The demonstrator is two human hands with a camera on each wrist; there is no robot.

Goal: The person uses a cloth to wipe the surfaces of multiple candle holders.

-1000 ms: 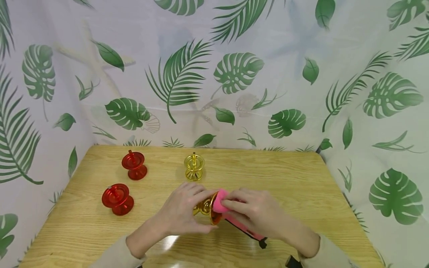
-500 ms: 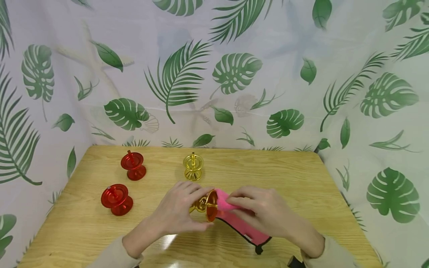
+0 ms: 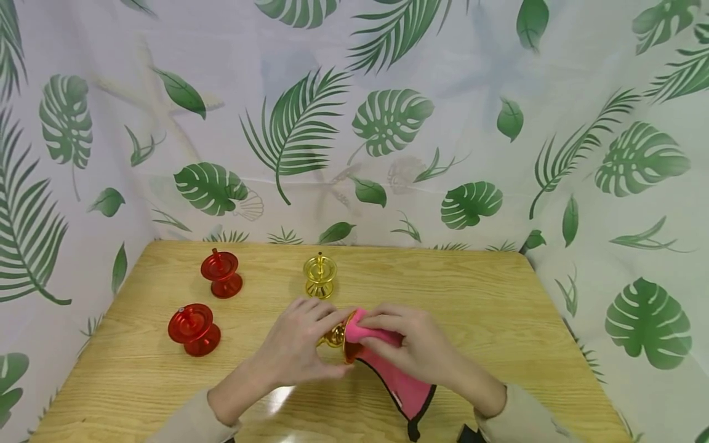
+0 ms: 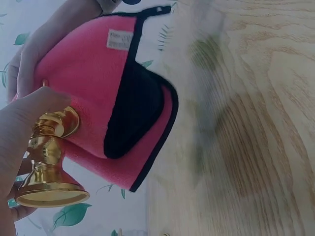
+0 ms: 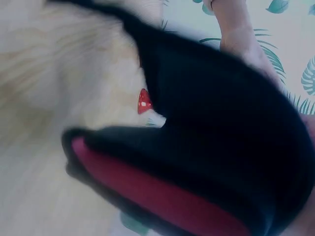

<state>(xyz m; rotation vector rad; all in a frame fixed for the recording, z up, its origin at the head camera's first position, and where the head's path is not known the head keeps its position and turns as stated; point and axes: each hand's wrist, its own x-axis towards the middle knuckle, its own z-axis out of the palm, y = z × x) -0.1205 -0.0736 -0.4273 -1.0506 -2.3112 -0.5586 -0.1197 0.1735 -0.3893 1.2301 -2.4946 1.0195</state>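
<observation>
My left hand (image 3: 293, 347) grips a shiny gold candlestick (image 3: 335, 336) (image 4: 47, 150) tipped on its side, dish end towards the right. My right hand (image 3: 412, 341) pinches a pink cloth (image 3: 407, 387) (image 4: 88, 73) with black edging and presses a bunched part of it into the dish. The rest of the cloth hangs below the hand, its black back (image 5: 211, 98) filling much of the right wrist view. In the left wrist view the candlestick's flared base shows, and the cloth carries a white label (image 4: 119, 40). Cloth and fingers hide most of the dish's inside.
Two red candlesticks (image 3: 226, 284) (image 3: 202, 340) stand upright on the left of the wooden table (image 3: 443, 283). A second gold candlestick (image 3: 320, 288) stands just beyond my left hand. A leaf-patterned curtain (image 3: 332, 154) encloses the back and sides.
My right hand has shifted the cloth from the dish's rim, where the inner spike showed, back into the dish. The cloth's loose corner has swung down and left. The left hand stays nearly still.
</observation>
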